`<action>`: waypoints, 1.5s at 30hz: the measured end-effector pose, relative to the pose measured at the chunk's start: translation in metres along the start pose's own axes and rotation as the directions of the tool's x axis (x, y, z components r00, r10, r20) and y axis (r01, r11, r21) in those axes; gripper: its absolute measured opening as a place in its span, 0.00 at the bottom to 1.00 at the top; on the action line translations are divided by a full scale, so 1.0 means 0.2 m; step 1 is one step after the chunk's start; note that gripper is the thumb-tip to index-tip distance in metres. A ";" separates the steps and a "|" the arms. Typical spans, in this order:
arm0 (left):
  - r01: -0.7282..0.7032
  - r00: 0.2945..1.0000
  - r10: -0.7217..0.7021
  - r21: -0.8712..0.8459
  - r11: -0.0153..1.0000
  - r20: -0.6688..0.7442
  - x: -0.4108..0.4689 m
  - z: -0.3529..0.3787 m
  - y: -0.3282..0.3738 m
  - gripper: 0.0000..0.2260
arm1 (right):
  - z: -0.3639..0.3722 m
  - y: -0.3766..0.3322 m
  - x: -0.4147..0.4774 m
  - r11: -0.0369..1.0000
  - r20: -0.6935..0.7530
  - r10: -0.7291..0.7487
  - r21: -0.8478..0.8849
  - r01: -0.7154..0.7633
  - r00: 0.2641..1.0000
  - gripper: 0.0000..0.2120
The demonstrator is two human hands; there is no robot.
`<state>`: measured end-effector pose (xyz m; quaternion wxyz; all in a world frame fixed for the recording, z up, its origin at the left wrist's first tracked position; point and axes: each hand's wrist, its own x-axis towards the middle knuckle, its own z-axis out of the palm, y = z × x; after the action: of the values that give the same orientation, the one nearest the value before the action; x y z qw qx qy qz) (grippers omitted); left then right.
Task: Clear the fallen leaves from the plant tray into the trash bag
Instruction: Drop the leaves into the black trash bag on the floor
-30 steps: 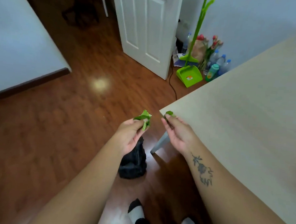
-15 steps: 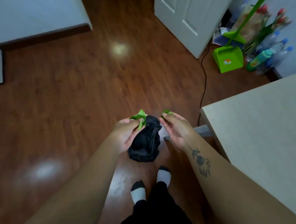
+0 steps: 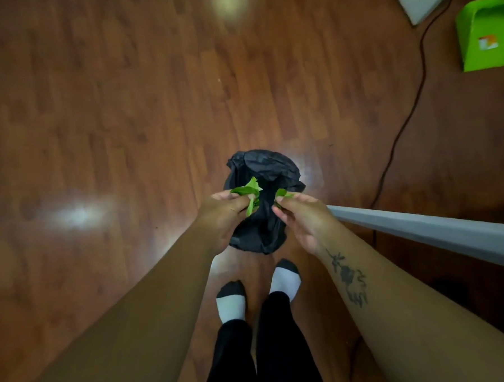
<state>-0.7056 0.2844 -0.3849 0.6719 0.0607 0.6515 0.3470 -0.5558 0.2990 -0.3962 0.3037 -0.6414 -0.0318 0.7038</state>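
A crumpled black trash bag (image 3: 264, 174) sits on the wooden floor just ahead of my feet. My left hand (image 3: 225, 211) pinches a bunch of green leaves (image 3: 249, 190) directly over the bag. My right hand (image 3: 297, 215) grips a smaller green leaf (image 3: 282, 194) between thumb and fingers, also above the bag. The two hands hover close together, a few fingers' width apart. The plant tray is out of view.
A grey table leg (image 3: 418, 227) slants in from the right edge beside my right hand. A black cable (image 3: 406, 111) runs across the floor to the right. A green dustpan (image 3: 495, 34) lies at the top right. My socked feet (image 3: 257, 290) stand just behind the bag.
My view has tilted down from the table to the floor. Both hands, still holding leaves, have come over the black bag, which now lies right beneath them.
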 end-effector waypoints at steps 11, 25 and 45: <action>-0.035 0.986 0.118 0.546 0.837 -0.117 0.29 -0.07 -0.18 0.08 | -0.01 0.16 0.35 0.896 -0.151 0.003 -0.438 -0.069 0.989 0.05; -0.240 0.948 0.318 0.710 0.662 0.024 -0.01 -0.04 0.10 0.07 | 0.08 -0.12 -0.02 0.725 -0.037 -0.343 -0.646 0.240 0.939 0.10; -0.455 0.294 0.496 0.576 -0.679 0.817 -1.25 0.52 1.04 0.25 | -0.09 -0.93 -1.50 0.004 0.088 -0.904 -0.977 0.215 0.418 0.18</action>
<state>-0.6685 0.3426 -0.0514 0.0112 0.8749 0.4768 0.0843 -0.4701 0.3033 -0.0526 0.1590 -0.7813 -0.5959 0.0960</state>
